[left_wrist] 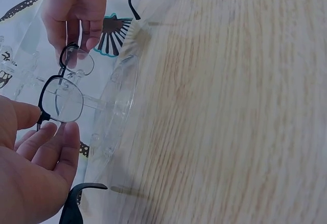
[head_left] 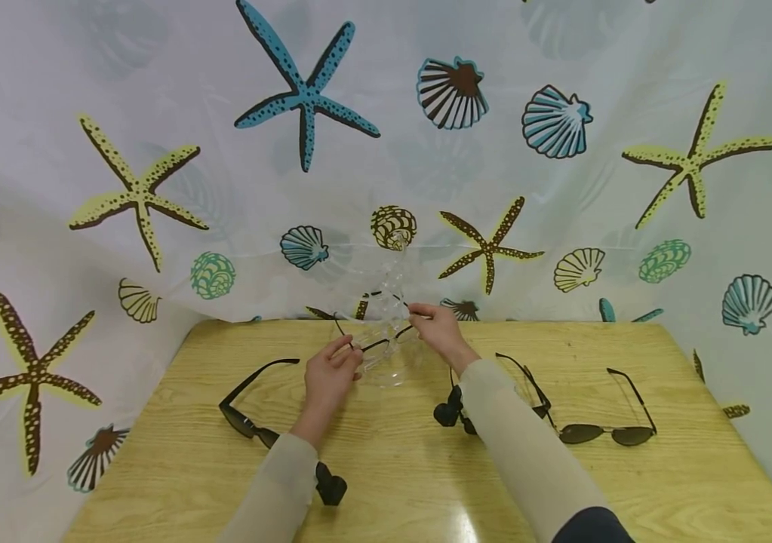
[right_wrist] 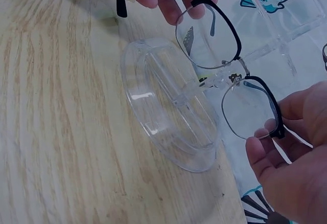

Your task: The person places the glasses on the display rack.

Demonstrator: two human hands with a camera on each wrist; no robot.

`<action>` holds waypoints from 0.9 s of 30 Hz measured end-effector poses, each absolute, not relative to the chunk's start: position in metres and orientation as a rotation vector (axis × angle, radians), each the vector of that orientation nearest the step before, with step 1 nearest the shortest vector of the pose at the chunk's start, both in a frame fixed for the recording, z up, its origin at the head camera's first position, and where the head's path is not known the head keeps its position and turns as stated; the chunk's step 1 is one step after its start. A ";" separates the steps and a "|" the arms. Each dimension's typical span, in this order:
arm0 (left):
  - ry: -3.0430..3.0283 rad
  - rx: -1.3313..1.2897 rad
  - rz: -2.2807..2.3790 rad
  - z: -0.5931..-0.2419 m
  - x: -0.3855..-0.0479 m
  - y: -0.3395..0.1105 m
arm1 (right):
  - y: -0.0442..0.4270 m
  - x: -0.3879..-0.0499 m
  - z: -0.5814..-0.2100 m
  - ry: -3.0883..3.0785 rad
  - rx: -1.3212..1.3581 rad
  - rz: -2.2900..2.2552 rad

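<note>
Between both hands point(head_left: 332, 375), eyeglasses point(right_wrist: 244, 66), gripped either side

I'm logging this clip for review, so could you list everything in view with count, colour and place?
Clear-lensed glasses: 1 pair, black upper rims, held in both hands at the stand
Display stand: 1, transparent, towards the table's back edge
Left sunglasses: 1 pair, black, table's left side, partly hidden
Middle sunglasses: 1 pair, dark, largely hidden by the right arm
Far-right sunglasses: 1 pair, dark, table's right side
Table: 1, yellowish wood grain, under everything
Backdrop: white with printed starfish and shells, behind and beside the table
Wrist devices: 2, black, one by each wrist
Sleeves: 2, cream, on the forearms
Hands: 2, bare, left and right, gripping the glasses' sides
</note>
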State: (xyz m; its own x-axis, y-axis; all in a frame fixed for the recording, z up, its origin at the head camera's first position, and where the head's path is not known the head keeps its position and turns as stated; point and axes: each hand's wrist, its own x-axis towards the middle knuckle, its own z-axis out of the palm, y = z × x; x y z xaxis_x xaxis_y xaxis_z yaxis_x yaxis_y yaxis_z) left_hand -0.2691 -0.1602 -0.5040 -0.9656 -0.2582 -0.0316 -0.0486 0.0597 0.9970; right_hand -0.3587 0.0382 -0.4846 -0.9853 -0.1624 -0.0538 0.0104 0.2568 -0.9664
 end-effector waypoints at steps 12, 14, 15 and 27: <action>-2.206 0.393 -1.972 -0.504 -0.269 -0.158 | 0.035 -0.360 -0.496 2.415 -0.152 -1.766; -2.220 0.403 -1.964 -0.503 -0.269 -0.159 | 0.034 -0.360 -0.496 2.428 -0.154 -1.754; -2.225 0.409 -1.964 -0.503 -0.269 -0.159 | 0.034 -0.360 -0.496 2.436 -0.155 -1.750; -2.265 0.398 -1.930 -0.500 -0.268 -0.158 | 0.033 -0.359 -0.493 2.487 -0.178 -1.715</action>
